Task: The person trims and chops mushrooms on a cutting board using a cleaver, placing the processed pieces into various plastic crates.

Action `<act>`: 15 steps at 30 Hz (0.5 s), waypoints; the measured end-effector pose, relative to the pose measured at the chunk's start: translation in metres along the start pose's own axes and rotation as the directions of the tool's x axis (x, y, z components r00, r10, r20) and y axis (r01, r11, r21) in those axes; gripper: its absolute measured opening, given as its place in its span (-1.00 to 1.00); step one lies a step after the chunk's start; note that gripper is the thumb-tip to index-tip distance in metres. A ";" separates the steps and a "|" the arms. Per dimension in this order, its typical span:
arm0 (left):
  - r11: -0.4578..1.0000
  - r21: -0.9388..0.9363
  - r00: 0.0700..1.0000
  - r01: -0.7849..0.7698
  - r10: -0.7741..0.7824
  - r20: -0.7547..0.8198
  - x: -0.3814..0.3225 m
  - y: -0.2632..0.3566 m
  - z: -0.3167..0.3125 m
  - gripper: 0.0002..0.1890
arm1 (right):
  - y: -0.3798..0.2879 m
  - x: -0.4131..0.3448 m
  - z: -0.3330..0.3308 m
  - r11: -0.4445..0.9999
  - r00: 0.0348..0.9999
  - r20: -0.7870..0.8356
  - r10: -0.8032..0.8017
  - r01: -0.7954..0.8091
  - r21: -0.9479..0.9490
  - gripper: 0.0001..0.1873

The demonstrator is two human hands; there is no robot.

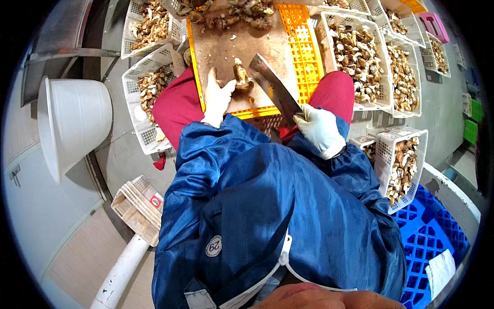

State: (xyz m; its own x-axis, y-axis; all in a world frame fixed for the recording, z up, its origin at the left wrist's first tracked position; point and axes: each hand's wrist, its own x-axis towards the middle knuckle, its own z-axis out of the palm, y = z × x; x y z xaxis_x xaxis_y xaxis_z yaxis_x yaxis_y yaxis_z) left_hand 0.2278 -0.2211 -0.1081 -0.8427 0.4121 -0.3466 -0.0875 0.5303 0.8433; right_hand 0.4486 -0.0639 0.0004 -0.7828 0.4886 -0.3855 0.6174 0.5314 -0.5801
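Observation:
My left hand [219,96], in a white glove, rests at the near left of a brown cutting board [270,50]. Its thumb and forefinger are spread with nothing between them. Just right of the thumb lies a mushroom [242,75], cap toward me and stem pointing away; whether the thumb touches it, I cannot tell. In my gloved right hand [320,127] is the handle of a cleaver [274,87]. The dark, broad blade slants up and left over the board, its tip right of the mushroom. A small brown piece [251,100] sits near the board's front edge.
Uncut mushrooms [247,15] are heaped at the board's far end. Under the board is a yellow plastic crate [305,58]. White baskets of mushroom pieces [357,58] flank both sides. A white tub [77,119] stands left, a blue plastic pallet [420,247] lower right.

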 end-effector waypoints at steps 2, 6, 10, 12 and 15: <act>0.928 0.248 0.956 -0.276 0.291 -0.024 0.010 0.003 0.000 -0.31 | 0.002 -0.001 0.002 1.000 0.999 -0.047 0.018 -0.017 0.017 -0.78; 0.628 0.444 0.768 -0.639 0.543 0.339 0.028 0.025 -0.012 -0.44 | 0.010 0.000 0.003 0.981 0.992 0.024 0.124 -0.126 0.146 -0.75; 0.577 0.434 0.716 -0.692 0.468 0.518 0.036 0.038 -0.022 -0.58 | 0.025 0.004 0.007 0.982 0.994 -0.064 0.094 -0.081 0.171 -0.74; 0.583 0.430 0.715 -0.690 0.453 0.532 0.031 0.044 -0.026 -0.64 | 0.017 0.000 0.000 0.992 0.995 -0.060 0.084 -0.078 0.096 -0.75; 0.677 0.389 0.763 -0.625 0.424 0.487 0.016 0.045 -0.021 -0.68 | 0.024 0.001 0.007 0.975 0.995 -0.043 0.092 -0.081 0.205 -0.75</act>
State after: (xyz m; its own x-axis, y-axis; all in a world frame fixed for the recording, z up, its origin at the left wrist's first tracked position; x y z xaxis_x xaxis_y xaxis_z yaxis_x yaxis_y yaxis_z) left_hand 0.1989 -0.2062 -0.0674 -0.4213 0.9006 -0.1070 0.6737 0.3897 0.6279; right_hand 0.4620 -0.0556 -0.0191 -0.7184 0.5649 -0.4059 0.6498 0.3368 -0.6814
